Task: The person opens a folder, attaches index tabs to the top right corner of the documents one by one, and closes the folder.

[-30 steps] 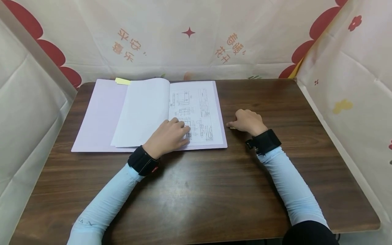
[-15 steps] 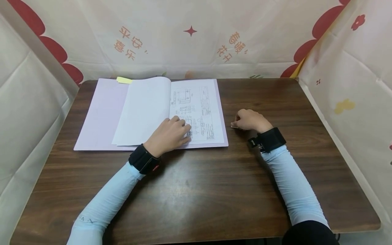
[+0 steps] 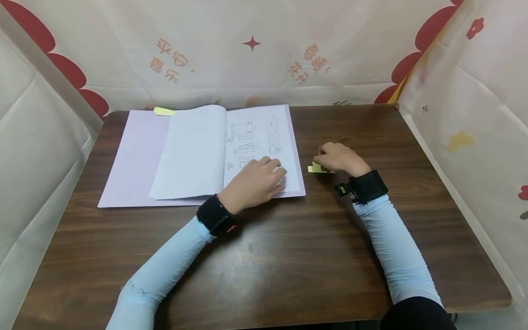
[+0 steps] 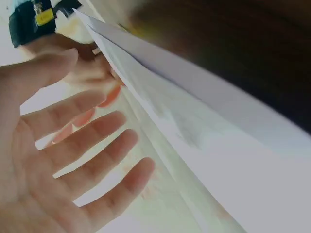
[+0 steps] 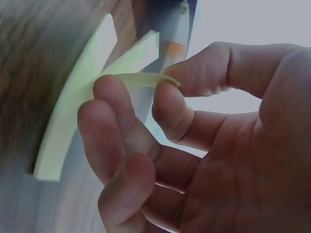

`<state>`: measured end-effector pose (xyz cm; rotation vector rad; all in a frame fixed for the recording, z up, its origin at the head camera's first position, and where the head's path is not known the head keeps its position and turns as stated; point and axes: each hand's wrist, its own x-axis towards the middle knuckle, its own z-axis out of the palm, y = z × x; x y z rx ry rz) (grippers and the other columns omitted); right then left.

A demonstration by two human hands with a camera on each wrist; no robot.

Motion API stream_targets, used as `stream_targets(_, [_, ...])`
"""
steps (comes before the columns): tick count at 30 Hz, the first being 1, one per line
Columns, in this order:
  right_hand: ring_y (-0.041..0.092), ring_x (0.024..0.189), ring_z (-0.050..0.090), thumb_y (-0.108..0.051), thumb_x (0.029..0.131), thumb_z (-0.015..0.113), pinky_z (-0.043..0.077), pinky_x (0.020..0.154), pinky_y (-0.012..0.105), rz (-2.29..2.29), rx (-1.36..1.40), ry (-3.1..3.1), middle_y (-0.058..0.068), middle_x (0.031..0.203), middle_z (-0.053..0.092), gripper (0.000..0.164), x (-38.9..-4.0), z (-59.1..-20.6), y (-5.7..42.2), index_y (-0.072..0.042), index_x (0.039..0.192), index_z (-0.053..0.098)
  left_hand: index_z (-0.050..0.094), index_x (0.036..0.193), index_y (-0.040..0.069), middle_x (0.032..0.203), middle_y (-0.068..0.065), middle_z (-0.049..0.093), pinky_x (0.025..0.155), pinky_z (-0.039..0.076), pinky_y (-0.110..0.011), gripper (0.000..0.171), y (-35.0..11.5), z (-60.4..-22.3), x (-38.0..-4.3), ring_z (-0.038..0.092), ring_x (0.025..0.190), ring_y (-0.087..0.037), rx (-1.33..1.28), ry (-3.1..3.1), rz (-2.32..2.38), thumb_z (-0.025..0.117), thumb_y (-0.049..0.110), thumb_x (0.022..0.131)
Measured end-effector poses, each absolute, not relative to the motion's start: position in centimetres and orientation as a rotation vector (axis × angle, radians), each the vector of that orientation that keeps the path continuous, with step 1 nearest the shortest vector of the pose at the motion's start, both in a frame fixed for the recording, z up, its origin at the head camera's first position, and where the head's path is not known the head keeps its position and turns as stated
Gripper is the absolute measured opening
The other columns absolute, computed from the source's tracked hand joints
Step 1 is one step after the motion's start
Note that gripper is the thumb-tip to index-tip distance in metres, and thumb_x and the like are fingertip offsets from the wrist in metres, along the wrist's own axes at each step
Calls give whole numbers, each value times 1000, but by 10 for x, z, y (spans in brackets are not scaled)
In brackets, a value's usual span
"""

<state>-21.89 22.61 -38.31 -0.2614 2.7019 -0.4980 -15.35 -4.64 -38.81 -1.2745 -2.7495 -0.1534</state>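
Observation:
My right hand [image 3: 341,158] pinches the end of a yellow sticky note strip [image 5: 141,80] between thumb and index finger. That strip bends up from a pad of yellow sticky notes [image 5: 56,133] on the table, and a second loose end stands up beside it. My other right fingers touch or lie close to the pad. Over the lower part of a page of technical drawings [image 3: 255,119] is my left hand [image 3: 252,184], its fingers extended and spread in the left wrist view. The page belongs to an open lilac folder [image 3: 134,158]; a blank page back [image 3: 191,151] is turned to the left.
A yellow sticky tab [image 3: 164,111] juts from the top of the turned page. The brown wooden table [image 3: 268,266] meets printed cloth walls [image 3: 255,68] at the back and sides.
My left hand has slid right across the drawing page. My right hand has shifted slightly right, and more of the yellow sticky notes now shows beneath it.

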Motion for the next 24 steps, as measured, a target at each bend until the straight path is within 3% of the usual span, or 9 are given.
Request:
stream_targets(5, [24, 69, 57, -26, 103, 52, 42, 59, 33, -523, -272, 2691, 11, 82, 64, 29, -218, -378, 231, -4, 90, 65, 59, 142, 14, 151, -5, 57, 105, 52, -43, 50, 1, -385, -165, 52, 139, -23, -1409, -2725, -3, 48, 48, 108])
stream_targets(10, [24, 70, 58, -23, 104, 51, 42, 61, 33, -546, -280, 2665, 12, 83, 66, 28, -216, -377, 231, -3, 89, 64, 61, 141, 18, 153, 1, 55, 113, 44, -52, 54, 30, -396, -183, 42, 147, -24, -1450, -2824, 138, 38, 55, 109])
stream_targets(14, [24, 68, 57, -25, 101, 54, 41, 60, 32, -551, -287, 2681, 9, 77, 64, 29, -217, -378, 233, -3, 84, 64, 67, 133, 22, 145, 5, 61, 115, 38, -58, 52, 40, -404, -188, 42, 144, -23, -1467, -2885, 153, 36, 56, 109])
stream_targets(20, [23, 55, 47, -26, 92, 68, 29, 52, 29, -553, -276, 2856, 4, 58, 52, 37, -218, -372, 245, -11, 62, 55, 75, 118, 21, 136, 4, 66, 111, 41, -56, 48, 47, -402, -185, 48, 133, -21, -1433, -2920, 132, 41, 52, 109])
stream_targets(22, [23, 55, 51, -21, 90, 71, 30, 53, 29, -557, -293, 2868, 5, 57, 56, 34, -219, -370, 249, -9, 63, 54, 76, 116, 20, 137, 3, 65, 110, 42, -56, 46, 48, -401, -184, 49, 132, -21, -1432, -2920, 122, 43, 51, 109])
stream_targets(24, [24, 58, 57, -14, 90, 71, 35, 56, 30, -567, -317, 2828, 7, 64, 62, 21, -220, -369, 253, -7, 74, 59, 76, 116, 19, 139, 3, 65, 109, 43, -55, 45, 50, -399, -183, 50, 131, -20, -1430, -2921, 122, 44, 50, 108])
